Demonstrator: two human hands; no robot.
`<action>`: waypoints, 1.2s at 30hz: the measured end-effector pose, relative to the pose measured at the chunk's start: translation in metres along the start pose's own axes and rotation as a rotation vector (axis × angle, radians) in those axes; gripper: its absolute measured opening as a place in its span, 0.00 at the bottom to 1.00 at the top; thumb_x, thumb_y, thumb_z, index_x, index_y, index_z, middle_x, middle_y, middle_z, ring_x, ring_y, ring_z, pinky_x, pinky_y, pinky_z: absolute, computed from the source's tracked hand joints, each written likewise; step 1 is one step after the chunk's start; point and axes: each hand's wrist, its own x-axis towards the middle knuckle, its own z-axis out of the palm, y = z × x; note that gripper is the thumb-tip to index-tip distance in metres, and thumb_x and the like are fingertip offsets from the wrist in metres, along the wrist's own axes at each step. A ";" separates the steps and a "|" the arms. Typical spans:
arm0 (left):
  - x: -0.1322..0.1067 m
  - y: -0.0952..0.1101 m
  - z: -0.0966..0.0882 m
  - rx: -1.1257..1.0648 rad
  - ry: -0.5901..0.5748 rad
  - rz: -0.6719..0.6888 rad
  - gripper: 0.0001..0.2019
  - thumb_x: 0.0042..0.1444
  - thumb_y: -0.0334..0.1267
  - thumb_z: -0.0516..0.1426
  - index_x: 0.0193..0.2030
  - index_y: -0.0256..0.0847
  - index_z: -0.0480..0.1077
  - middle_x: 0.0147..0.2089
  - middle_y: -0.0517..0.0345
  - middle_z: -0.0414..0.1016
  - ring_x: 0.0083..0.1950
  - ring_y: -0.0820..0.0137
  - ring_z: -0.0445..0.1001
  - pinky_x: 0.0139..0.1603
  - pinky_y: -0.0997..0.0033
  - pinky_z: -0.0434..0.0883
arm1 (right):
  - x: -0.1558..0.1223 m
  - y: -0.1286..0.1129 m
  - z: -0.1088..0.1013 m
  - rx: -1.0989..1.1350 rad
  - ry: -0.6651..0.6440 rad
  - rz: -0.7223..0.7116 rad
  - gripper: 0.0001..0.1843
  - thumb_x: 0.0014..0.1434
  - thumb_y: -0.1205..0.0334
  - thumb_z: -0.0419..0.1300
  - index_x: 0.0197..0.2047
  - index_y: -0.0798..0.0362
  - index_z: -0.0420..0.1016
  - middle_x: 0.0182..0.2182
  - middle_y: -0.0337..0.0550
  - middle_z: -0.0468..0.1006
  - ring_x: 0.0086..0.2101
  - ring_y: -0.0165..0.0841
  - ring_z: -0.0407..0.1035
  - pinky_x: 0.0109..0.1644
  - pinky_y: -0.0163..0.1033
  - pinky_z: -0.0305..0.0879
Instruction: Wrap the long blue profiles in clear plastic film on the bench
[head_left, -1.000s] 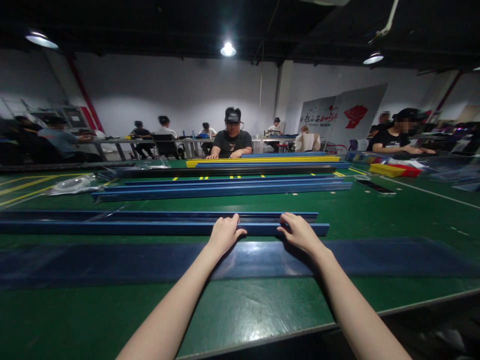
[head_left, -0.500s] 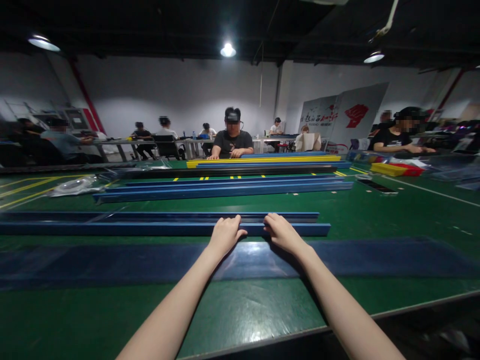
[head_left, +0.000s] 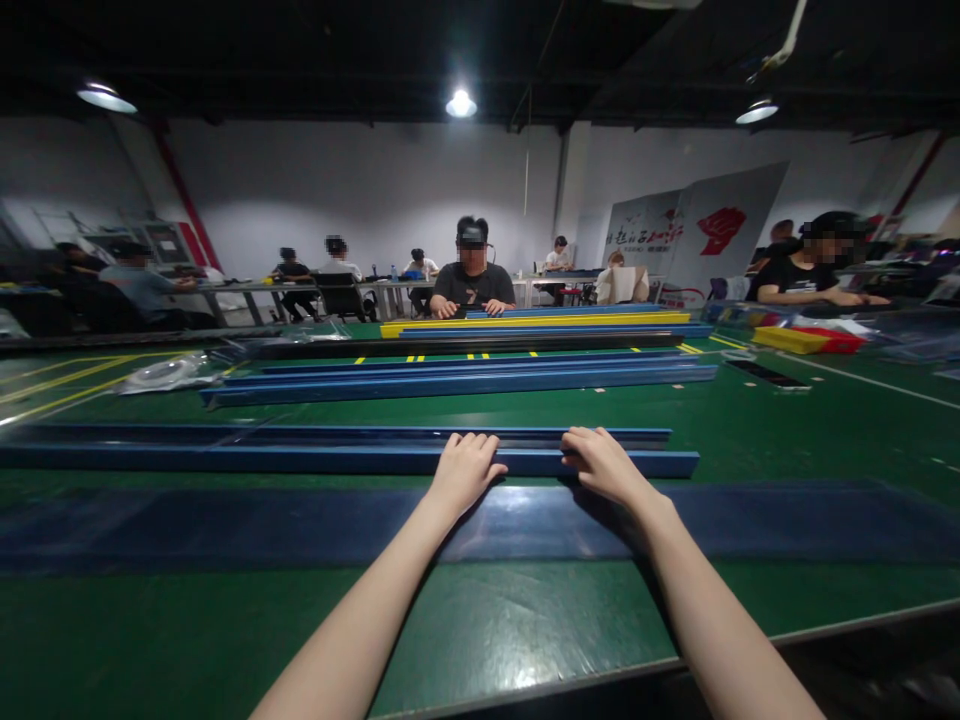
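Observation:
A long blue channel rail (head_left: 300, 450) lies across the green table (head_left: 487, 620) in front of me. My left hand (head_left: 465, 468) rests on the rail's near edge, fingers curled over it. A short way to the right, my right hand (head_left: 604, 463) grips the same edge with bent fingers. Under my forearms a long dark blue flat strip (head_left: 750, 520) lies parallel to the rail, glossy where the light hits it.
Further back lie more long blue rails (head_left: 465, 380) and a yellow one (head_left: 540, 322). A person (head_left: 472, 280) sits opposite; another person (head_left: 817, 270) sits at the right. Red and yellow bins (head_left: 799, 340) stand at the right, a plastic bag (head_left: 161, 372) at the left.
The right hand slid left along the rail toward the left hand, then back to the right. The view shifted slightly, so the rail's right end now reaches further right.

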 end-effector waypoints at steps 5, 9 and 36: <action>0.000 0.000 0.000 0.002 0.012 0.011 0.12 0.55 0.44 0.54 0.42 0.41 0.64 0.42 0.54 0.72 0.46 0.64 0.66 0.44 0.65 0.57 | -0.013 0.021 -0.004 -0.015 0.019 0.037 0.06 0.52 0.71 0.49 0.29 0.52 0.64 0.30 0.43 0.70 0.33 0.33 0.63 0.36 0.36 0.50; 0.000 -0.001 0.002 0.019 0.006 0.013 0.13 0.54 0.44 0.55 0.44 0.41 0.64 0.43 0.54 0.71 0.46 0.64 0.66 0.43 0.66 0.57 | -0.018 0.035 -0.003 0.014 0.017 0.059 0.06 0.52 0.71 0.48 0.28 0.52 0.64 0.30 0.44 0.69 0.33 0.33 0.62 0.35 0.35 0.52; 0.000 -0.001 0.004 0.003 -0.016 -0.009 0.11 0.55 0.44 0.53 0.41 0.41 0.66 0.42 0.54 0.72 0.45 0.64 0.67 0.41 0.65 0.57 | -0.006 0.003 0.007 0.088 0.092 0.033 0.05 0.57 0.61 0.52 0.33 0.52 0.66 0.32 0.43 0.69 0.35 0.34 0.62 0.38 0.36 0.57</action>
